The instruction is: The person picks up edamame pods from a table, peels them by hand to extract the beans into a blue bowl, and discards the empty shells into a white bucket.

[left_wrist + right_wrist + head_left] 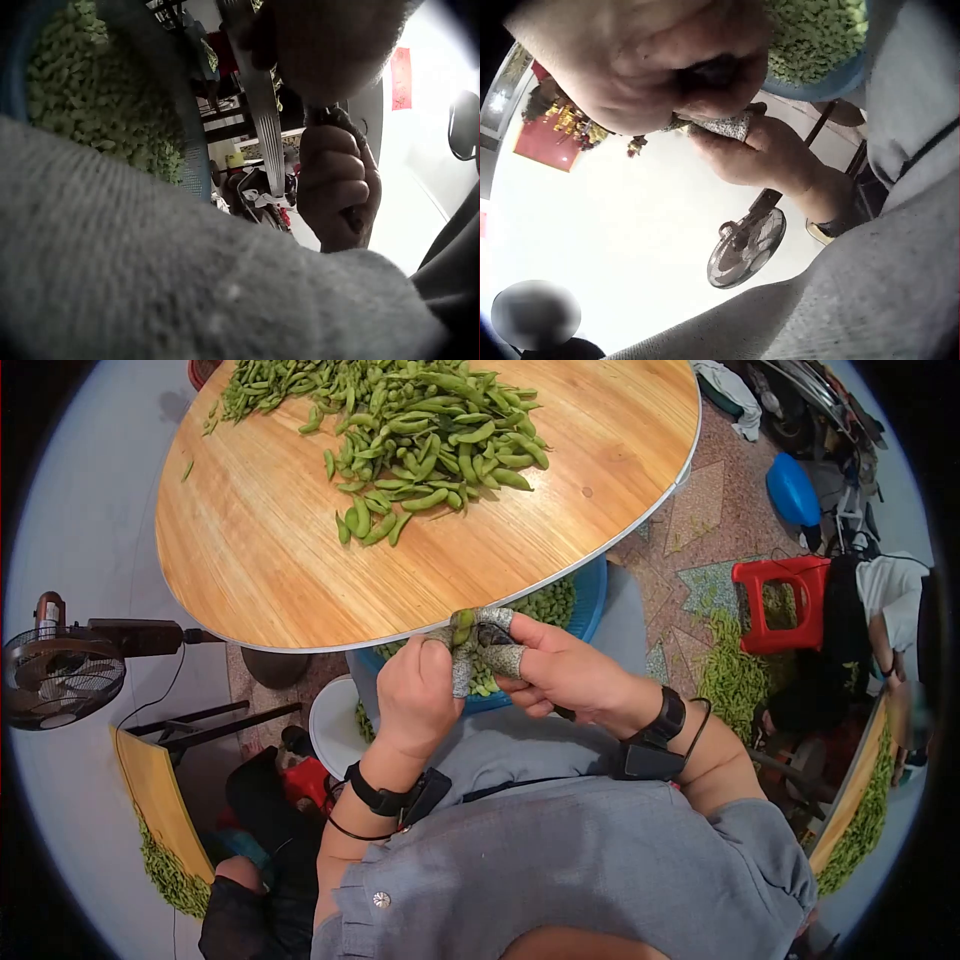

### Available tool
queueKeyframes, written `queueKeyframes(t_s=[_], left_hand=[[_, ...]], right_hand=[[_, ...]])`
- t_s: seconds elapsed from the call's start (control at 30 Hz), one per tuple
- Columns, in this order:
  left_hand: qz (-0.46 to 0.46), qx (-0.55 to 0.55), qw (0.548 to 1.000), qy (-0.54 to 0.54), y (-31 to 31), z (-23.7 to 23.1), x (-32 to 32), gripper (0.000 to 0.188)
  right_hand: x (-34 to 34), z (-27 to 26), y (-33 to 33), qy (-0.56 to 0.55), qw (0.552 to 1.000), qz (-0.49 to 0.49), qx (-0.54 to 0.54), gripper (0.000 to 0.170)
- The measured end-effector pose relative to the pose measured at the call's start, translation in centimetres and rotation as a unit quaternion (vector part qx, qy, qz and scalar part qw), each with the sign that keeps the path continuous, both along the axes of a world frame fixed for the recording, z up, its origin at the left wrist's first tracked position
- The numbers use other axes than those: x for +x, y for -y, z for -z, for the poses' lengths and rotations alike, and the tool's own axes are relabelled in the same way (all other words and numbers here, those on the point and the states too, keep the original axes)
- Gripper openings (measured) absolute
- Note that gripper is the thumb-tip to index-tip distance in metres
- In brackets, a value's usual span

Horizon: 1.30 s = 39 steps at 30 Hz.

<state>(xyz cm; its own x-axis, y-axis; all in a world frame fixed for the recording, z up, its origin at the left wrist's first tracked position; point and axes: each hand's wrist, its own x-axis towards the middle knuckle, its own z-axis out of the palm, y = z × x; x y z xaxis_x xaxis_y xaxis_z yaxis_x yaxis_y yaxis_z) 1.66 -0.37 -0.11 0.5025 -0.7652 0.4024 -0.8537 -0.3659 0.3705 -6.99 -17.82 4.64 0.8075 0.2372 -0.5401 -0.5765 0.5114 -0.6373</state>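
In the head view both hands meet at the table's near edge, over a blue basin (597, 600) of shelled green beans (545, 603). My left hand (415, 685) pinches a green soybean pod (463, 622) between thumb and forefinger. My right hand (575, 668) comes up against it from the other side. Its fingers curl round a slim dark tool, whose dark end (354, 219) sticks out of the fist in the left wrist view; its working end is hidden. Grey speckled wraps (502, 659) cover thumbs and forefingers. A heap of pods (430, 445) lies on the round wooden table (260, 550).
A white bucket (335, 725) stands left of the basin. On the right are a red stool (785, 605) and pods strewn on the floor (735, 680). A fan (62, 665) stands at left. Other people sit close by on both sides.
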Motion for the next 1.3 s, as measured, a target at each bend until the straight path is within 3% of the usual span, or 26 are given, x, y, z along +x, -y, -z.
queueKeyframes(t_s=[0.1, 0.17, 0.27, 0.4, 0.47, 0.5, 0.53, 0.57, 0.6, 0.7, 0.77, 0.8, 0.87, 0.9, 0.93, 0.97, 1.17, 1.3], left_hand=[[-0.023, 0.003, 1.000, 0.009, 0.8, 0.3, -0.1, 0.025], [-0.020, -0.044, 0.996, -0.077, 1.4, -0.4, -0.4, 0.024], [-0.023, -0.056, 0.991, -0.116, 1.7, -0.5, -0.6, 0.025], [-0.013, -0.091, 0.991, -0.094, 1.9, 0.1, -0.6, 0.029], [-0.028, -0.134, 0.927, -0.350, 1.5, 0.5, -0.6, 0.027], [-0.027, -0.133, 0.927, -0.350, 1.5, 0.3, -0.7, 0.027], [-0.014, -0.205, 0.804, -0.558, 1.6, -0.2, -0.7, 0.024], [-0.001, -0.265, 0.630, -0.730, 1.6, -0.6, -0.7, 0.023], [-0.001, -0.264, 0.630, -0.730, 1.7, -0.7, -0.8, 0.023], [0.007, -0.251, 0.652, -0.715, 1.6, -0.7, -1.2, 0.025], [0.023, -0.205, 0.746, -0.632, 1.5, -0.7, -1.1, 0.032], [0.024, -0.205, 0.747, -0.632, 1.4, -0.6, -1.0, 0.032], [-0.018, -0.120, 0.891, -0.438, 1.0, -0.2, -0.8, 0.026], [-0.017, -0.118, 0.891, -0.439, 1.0, -0.4, -0.5, 0.026], [0.014, -0.082, 0.969, -0.234, 1.1, -0.6, -0.2, 0.024], [0.044, -0.042, 0.998, -0.017, 1.2, -0.7, 0.0, 0.025], [0.011, -0.018, 1.000, 0.016, 0.9, 0.1, -0.3, 0.021], [0.050, 0.008, 0.999, 0.010, 0.9, -0.7, 0.4, 0.025]], right_hand=[[0.0, -0.1, 0.0, 0.008, 1.000, 0.015, 0.003, 0.033], [0.0, -0.1, 0.0, 0.016, 0.999, 0.022, 0.019, 0.031], [0.2, -0.4, -0.3, -0.017, 0.999, 0.042, 0.006, 0.032], [-0.2, 0.5, -0.5, 0.016, 0.999, 0.046, -0.014, 0.033], [-0.1, 0.9, -0.4, 0.019, 0.999, 0.033, -0.027, 0.034], [-0.1, 0.8, -0.2, 0.019, 0.999, 0.034, -0.026, 0.034], [-0.1, 0.6, 0.0, 0.011, 0.999, 0.029, -0.011, 0.035], [-0.1, 0.4, 0.1, 0.003, 1.000, 0.023, 0.003, 0.035], [-0.1, 0.5, 0.1, 0.003, 1.000, 0.024, 0.003, 0.035], [-0.2, 0.7, 0.1, -0.014, 1.000, 0.026, 0.005, 0.035], [-0.2, 0.1, 0.2, -0.010, 1.000, 0.027, -0.010, 0.034], [-0.3, 0.2, 0.2, -0.009, 1.000, 0.028, -0.009, 0.034], [-0.5, 0.7, 0.1, 0.012, 1.000, 0.017, -0.023, 0.034], [-0.6, 0.7, 0.1, 0.011, 0.999, 0.019, -0.023, 0.034], [-0.6, 0.6, 0.1, 0.018, 0.999, 0.023, -0.019, 0.034], [-0.7, 0.6, 0.1, 0.025, 0.999, 0.026, -0.016, 0.034], [-0.9, 0.7, -0.4, 0.062, 0.995, 0.044, -0.060, 0.033], [-1.5, 0.1, 0.0, 0.029, 0.998, 0.036, -0.049, 0.033]])
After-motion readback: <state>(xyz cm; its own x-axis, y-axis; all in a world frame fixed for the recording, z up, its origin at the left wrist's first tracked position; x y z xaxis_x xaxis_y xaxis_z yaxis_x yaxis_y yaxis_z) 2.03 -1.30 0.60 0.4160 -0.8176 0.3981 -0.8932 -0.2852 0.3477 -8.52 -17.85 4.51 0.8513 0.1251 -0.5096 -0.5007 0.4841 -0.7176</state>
